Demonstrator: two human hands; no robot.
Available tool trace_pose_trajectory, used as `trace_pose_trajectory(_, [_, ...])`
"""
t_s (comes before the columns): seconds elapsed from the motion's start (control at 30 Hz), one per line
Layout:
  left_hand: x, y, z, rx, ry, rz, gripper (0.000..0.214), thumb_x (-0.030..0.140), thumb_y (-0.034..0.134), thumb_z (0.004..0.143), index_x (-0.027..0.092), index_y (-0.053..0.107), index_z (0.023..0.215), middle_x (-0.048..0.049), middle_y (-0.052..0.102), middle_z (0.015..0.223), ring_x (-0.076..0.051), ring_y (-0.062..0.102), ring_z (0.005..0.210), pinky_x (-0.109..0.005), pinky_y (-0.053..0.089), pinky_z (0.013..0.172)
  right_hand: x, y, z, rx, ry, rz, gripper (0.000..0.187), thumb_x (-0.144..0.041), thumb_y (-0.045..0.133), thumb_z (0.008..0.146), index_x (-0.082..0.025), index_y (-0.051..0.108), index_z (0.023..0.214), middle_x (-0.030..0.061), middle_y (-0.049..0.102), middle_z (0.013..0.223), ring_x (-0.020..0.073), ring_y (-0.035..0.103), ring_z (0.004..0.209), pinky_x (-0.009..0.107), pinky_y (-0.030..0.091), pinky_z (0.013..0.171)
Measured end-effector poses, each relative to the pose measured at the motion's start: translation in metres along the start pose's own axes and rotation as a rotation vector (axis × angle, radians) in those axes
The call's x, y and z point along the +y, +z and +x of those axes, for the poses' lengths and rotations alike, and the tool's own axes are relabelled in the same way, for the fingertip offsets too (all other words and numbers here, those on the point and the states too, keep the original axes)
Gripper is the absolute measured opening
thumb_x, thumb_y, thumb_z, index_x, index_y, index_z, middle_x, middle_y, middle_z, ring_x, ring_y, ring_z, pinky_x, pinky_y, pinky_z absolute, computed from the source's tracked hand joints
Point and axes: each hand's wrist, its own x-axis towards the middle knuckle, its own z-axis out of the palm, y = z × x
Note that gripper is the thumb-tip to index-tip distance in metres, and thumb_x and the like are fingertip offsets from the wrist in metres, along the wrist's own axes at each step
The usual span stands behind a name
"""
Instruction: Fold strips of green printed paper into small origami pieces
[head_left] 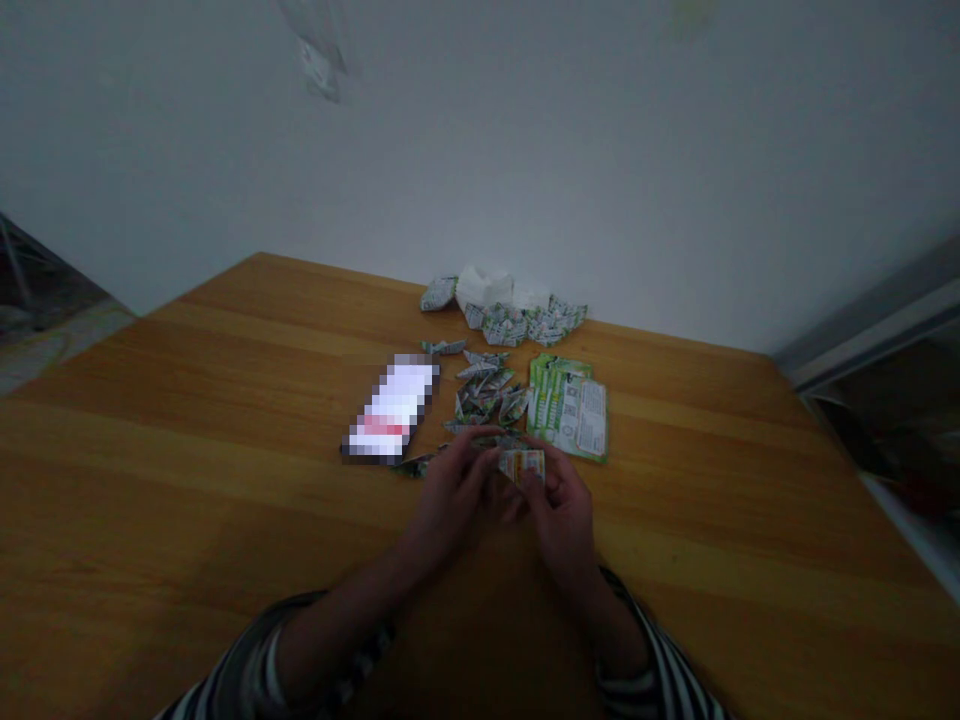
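Note:
My left hand and my right hand meet over the wooden table, fingers pinched together on a small folded piece of printed paper. Both wrists wear striped sleeves. Just beyond my fingers lies a heap of several small folded paper pieces. A stack of green and white printed sheets lies to the right of that heap, close to my right hand.
A phone with a lit screen lies left of the folded pieces. A pile of crumpled printed paper and white paper sits at the table's far edge against the white wall. A window frame is at the right.

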Motion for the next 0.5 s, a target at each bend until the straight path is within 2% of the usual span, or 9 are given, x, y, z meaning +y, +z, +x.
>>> trace_pose_trajectory(0.07, [0.000,0.001,0.001,-0.012,-0.011,0.003,0.023,0.038,0.059,0.084,0.016,0.064,0.086,0.0036,0.057,0.057,-0.011,0.052,0.049,-0.020,0.041,0.048,0.002,0.000,0.000,0.022,-0.010,0.000,0.043,-0.041,0.062,0.086,-0.022,0.052,0.124,0.0018,0.071,0.077,0.0160,0.066,0.054,0.027,0.056,0.048])
trace_pose_trajectory(0.13, [-0.001,0.001,0.002,-0.013,-0.013,0.007,0.030,0.042,0.059,0.084,0.016,0.060,0.069,0.0025,0.056,0.057,-0.012,0.052,0.052,-0.021,0.041,0.050,0.003,0.000,-0.001,-0.027,-0.037,-0.027,0.043,-0.038,0.063,0.085,-0.023,0.053,0.125,0.0059,0.072,0.097,0.0190,0.071,0.072,0.029,0.059,0.060])
trace_pose_trajectory(0.2, [-0.002,-0.001,0.003,0.042,-0.002,0.001,0.033,0.044,0.055,0.086,0.017,0.057,0.067,0.0023,0.055,0.058,-0.012,0.052,0.053,-0.022,0.042,0.051,0.002,-0.003,-0.003,-0.174,-0.055,-0.057,0.043,-0.034,0.063,0.085,-0.025,0.054,0.127,0.0069,0.070,0.107,0.0196,0.070,0.082,0.031,0.060,0.070])
trace_pose_trajectory(0.3, [-0.002,-0.004,0.005,0.101,0.017,0.028,0.030,0.043,0.049,0.089,0.018,0.056,0.073,0.0017,0.057,0.063,-0.014,0.052,0.058,-0.023,0.044,0.054,-0.004,-0.011,-0.003,-0.418,-0.062,-0.083,0.052,-0.029,0.060,0.087,-0.027,0.046,0.137,0.0042,0.071,0.092,0.0182,0.069,0.074,0.033,0.058,0.071])
trace_pose_trajectory(0.33, [-0.002,-0.006,0.006,0.070,0.019,0.057,0.029,0.042,0.048,0.090,0.018,0.057,0.074,0.0010,0.058,0.065,-0.014,0.053,0.061,-0.023,0.044,0.056,-0.007,-0.014,-0.002,-0.457,-0.079,-0.106,0.055,-0.027,0.060,0.087,-0.027,0.044,0.139,0.0028,0.071,0.087,0.0178,0.068,0.073,0.033,0.058,0.071])
trace_pose_trajectory(0.4, [-0.001,-0.007,0.007,-0.053,0.015,0.112,0.029,0.039,0.049,0.088,0.017,0.060,0.073,-0.0003,0.061,0.067,-0.016,0.055,0.065,-0.024,0.045,0.060,-0.011,-0.022,0.003,-0.436,-0.181,-0.188,0.057,-0.024,0.066,0.082,-0.028,0.050,0.136,0.0009,0.069,0.084,0.0159,0.065,0.070,0.029,0.055,0.067])
trace_pose_trajectory(0.5, [0.000,-0.007,0.008,-0.218,-0.016,0.117,0.030,0.037,0.054,0.085,0.016,0.060,0.064,0.0006,0.060,0.061,-0.015,0.055,0.062,-0.023,0.043,0.059,-0.012,-0.030,0.012,-0.411,-0.309,-0.343,0.035,-0.022,0.073,0.076,-0.028,0.071,0.111,0.0016,0.070,0.083,0.0159,0.064,0.071,0.027,0.053,0.065])
